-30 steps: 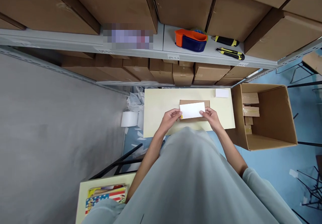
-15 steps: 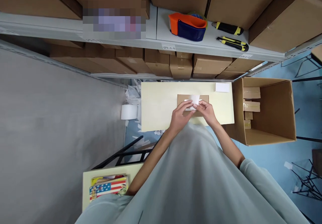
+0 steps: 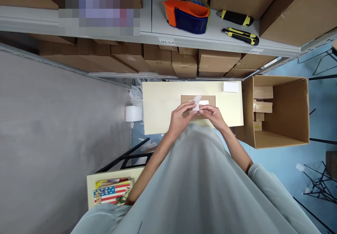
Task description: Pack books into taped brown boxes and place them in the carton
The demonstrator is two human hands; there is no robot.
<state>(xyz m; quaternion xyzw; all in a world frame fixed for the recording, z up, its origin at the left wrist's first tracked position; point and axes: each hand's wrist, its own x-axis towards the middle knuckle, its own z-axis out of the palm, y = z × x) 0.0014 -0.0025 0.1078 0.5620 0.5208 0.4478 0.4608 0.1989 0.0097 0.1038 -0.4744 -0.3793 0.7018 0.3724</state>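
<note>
The raised paper (image 3: 196, 102) has swung left since the earlier frame, above the carton (image 3: 211, 101), mid-frame. Left hand (image 3: 180, 119): fingers pinching it. Right hand (image 3: 214, 117): fingers alongside; grip unconfirmed. Advisable: slow, even handling, avoiding creases.

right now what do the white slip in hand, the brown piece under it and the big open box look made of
White slip: probably thin paper or film, smooth; it appears bent where held.
Brown piece: probably cardboard, judging by its dull tan surface.
Big open box: cardboard, likely corrugated, matte, with stiff brown walls.
</note>
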